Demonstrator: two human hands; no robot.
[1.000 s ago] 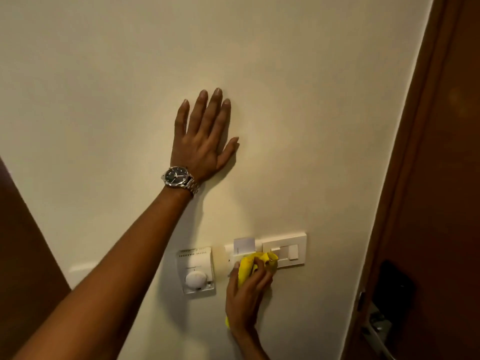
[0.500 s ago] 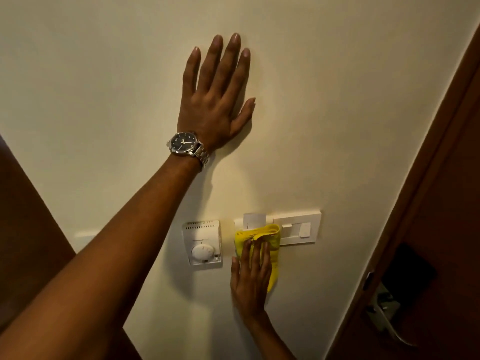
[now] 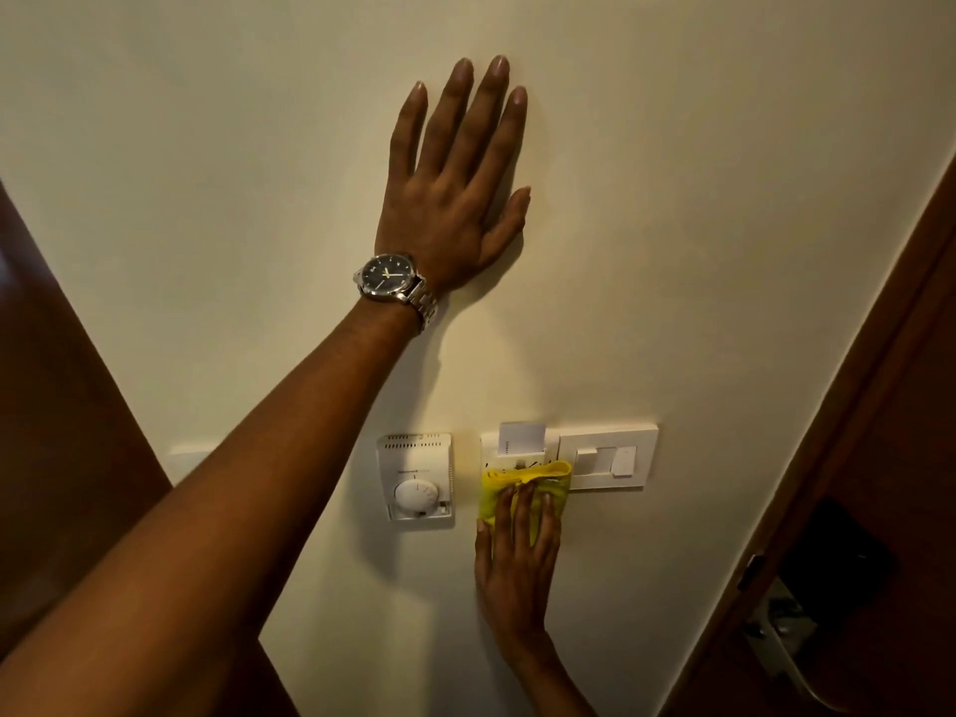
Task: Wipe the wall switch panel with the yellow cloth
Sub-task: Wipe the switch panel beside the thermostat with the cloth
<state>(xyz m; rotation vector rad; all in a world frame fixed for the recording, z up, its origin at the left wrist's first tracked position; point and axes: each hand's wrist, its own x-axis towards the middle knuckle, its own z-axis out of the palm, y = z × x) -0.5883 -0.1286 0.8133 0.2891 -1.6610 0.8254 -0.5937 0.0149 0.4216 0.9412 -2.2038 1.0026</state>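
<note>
A pale wall (image 3: 672, 199) fills the view, bordered by a dark wooden door frame (image 3: 848, 406) along the right edge and dark wood at the lower left. One left hand (image 3: 455, 183), fingers spread, lies flat against bare wall high up, with one wristwatch (image 3: 393, 276) on its wrist. Below, one right hand (image 3: 517, 556) presses one yellow cloth (image 3: 522, 483) flat, fingers extended and close together, against the lower left part of the wall switch panel (image 3: 605, 458). A white card (image 3: 522, 437) sticks up from the panel's left section; two rockers show on its right section. One thermostat (image 3: 416, 476) sits just left of the cloth. Open wall lies above and below the panel.
</note>
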